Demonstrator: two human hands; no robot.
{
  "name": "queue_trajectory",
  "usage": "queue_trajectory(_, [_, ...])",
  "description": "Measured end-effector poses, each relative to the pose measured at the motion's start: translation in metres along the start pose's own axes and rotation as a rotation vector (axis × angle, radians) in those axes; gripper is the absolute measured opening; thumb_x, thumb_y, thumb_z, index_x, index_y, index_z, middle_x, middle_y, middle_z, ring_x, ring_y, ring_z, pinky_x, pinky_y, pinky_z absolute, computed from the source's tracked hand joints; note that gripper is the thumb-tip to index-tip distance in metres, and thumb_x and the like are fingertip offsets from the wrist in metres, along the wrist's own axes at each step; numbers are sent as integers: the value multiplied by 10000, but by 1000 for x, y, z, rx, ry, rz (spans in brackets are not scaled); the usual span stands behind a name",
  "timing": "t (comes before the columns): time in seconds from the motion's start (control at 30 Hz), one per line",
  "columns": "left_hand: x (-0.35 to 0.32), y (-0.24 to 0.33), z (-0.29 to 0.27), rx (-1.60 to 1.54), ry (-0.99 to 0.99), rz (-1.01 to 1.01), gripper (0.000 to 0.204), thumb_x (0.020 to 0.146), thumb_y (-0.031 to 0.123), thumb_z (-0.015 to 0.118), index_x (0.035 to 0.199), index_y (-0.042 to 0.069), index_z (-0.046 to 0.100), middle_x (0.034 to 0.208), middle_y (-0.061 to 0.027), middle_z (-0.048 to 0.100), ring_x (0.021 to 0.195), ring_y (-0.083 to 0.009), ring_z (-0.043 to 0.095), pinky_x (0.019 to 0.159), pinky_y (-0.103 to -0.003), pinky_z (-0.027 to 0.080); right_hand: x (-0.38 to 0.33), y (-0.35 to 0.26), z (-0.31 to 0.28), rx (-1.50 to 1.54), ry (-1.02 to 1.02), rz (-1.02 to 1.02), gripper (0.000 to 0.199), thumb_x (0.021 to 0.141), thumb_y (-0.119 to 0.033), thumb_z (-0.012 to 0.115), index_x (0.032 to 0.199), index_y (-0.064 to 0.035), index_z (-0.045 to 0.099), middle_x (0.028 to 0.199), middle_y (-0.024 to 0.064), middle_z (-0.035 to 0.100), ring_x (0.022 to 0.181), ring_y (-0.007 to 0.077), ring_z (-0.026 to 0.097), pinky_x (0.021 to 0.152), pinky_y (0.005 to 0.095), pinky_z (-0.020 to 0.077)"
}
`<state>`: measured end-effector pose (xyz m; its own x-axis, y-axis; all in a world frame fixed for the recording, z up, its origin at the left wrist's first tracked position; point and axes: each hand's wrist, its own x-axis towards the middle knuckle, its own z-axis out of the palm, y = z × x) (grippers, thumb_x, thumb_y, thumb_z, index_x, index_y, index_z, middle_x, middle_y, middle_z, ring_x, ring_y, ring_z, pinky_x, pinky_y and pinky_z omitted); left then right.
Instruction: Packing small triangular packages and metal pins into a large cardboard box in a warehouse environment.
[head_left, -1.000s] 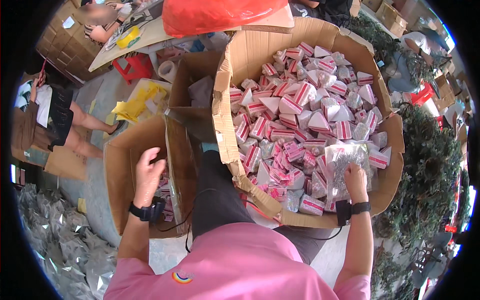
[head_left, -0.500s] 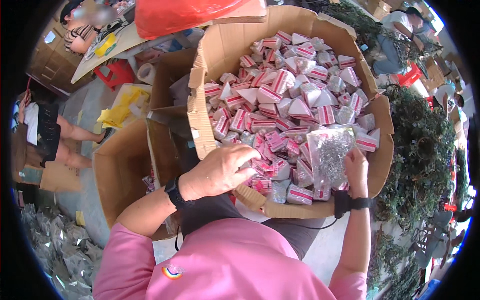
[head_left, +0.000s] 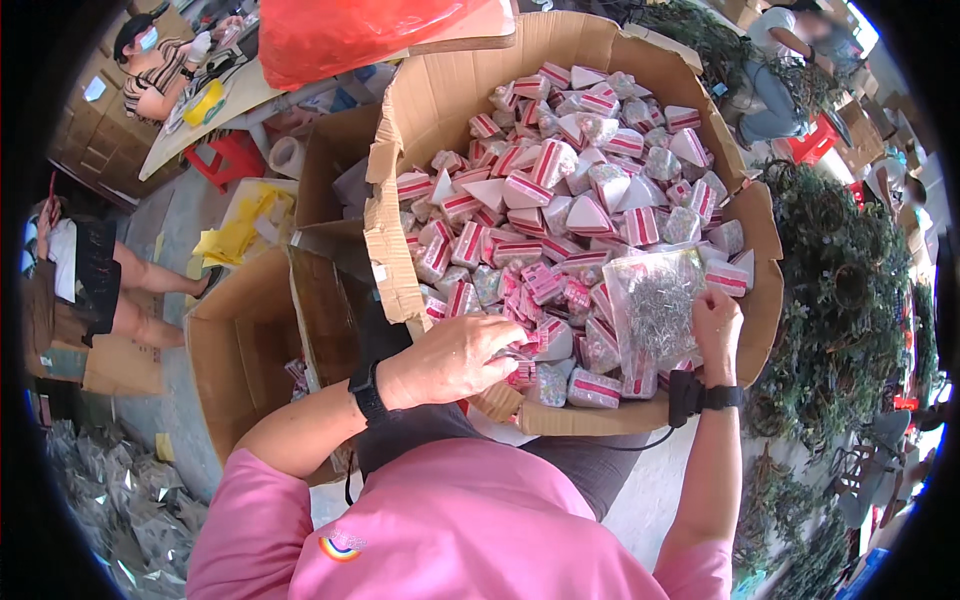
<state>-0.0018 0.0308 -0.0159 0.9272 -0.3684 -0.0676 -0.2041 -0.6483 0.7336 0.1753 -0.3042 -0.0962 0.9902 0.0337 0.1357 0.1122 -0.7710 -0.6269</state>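
Note:
Over the near edge of the large cardboard box [head_left: 415, 235], my left hand [head_left: 450, 358] is closed, its fingertips together beside small pink pieces [head_left: 542, 284]. What it grips, if anything, is hidden. My right hand [head_left: 718, 325] is also closed, thumb and fingers pinched at the right edge of a clear plastic bag [head_left: 655, 310] full of thin silvery metal pins. Whatever is in that pinch is too small to make out. The bag lies on a heap of wedge-shaped, cake-slice-like pieces [head_left: 527, 191], white with pink bands, several in clear wrap.
A smaller open carton [head_left: 245, 350] stands at the left. Dark green foliage [head_left: 835, 300] is piled at the right. Silvery wrapped items [head_left: 120, 490] lie at lower left. At the back, a table [head_left: 250, 105] carries a red plastic bag [head_left: 350, 40]. Other people work or stand around.
My left hand has shifted slightly down and right, fingertips drawn closer together. The right hand stays pinched by the bag. The whole view has shifted a little.

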Motion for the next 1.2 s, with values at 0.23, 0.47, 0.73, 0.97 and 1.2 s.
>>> queue_trajectory(0.23, [4, 3, 7, -16, -7, 63, 284, 839, 144, 590, 1067, -19, 545, 1010, -183, 605, 947, -359, 590, 824, -408, 475, -3, -30, -26, 566, -50, 191, 40, 793, -12, 543, 767, -7, 572, 593, 6, 517, 471, 62, 484, 409, 211, 362])
queue_trajectory(0.47, [31, 16, 5, -45, -24, 119, 237, 853, 163, 592, 1013, -10, 568, 954, -183, 617, 882, -331, 616, 775, -396, 482, -15, -25, -25, 1023, -63, 265, 211, 790, 33, 535, 1000, 16, 516, 652, 6, 511, 490, 77, 446, 431, 209, 348])
queue_trajectory(0.73, [79, 38, 46, -553, 237, 41, 189, 902, 184, 594, 951, 2, 574, 769, -111, 613, 704, -173, 597, 661, -317, 469, -70, -104, -11, 1282, -209, 173, 263, 798, 36, 553, 1055, 8, 506, 697, 12, 556, 542, 84, 494, 494, 194, 375])
queue_trajectory(0.97, [85, 38, 39, -479, 307, 49, 126, 904, 116, 585, 853, 3, 564, 699, -73, 552, 674, -131, 527, 631, -301, 442, -90, -132, 1, 1170, -348, 120, 201, 827, 23, 569, 1026, 5, 545, 715, 18, 590, 587, 76, 533, 542, 208, 434])
queue_trajectory(1.2, [82, 38, 20, -382, 247, 104, 166, 853, 128, 622, 774, 1, 550, 686, -110, 542, 619, -208, 519, 602, -328, 433, -89, -134, 6, 798, -446, 68, 64, 823, 18, 597, 879, -4, 617, 745, 15, 626, 656, 70, 587, 600, 227, 476])
